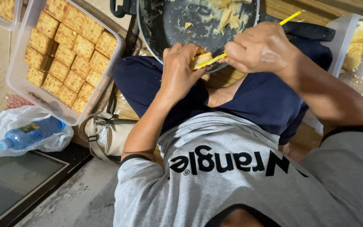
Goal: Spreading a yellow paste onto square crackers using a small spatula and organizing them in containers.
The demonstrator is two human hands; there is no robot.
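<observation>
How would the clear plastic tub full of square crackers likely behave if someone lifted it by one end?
The clear tub looks thin-walled, so it may flex. Its crackers lie in loose rows and would probably slide or crack if tipped. Probably light for its size.

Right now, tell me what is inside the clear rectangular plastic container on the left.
The clear plastic container holds golden square crackers packed in rows. Anything beneath that top layer is covered and cannot be seen.
</observation>
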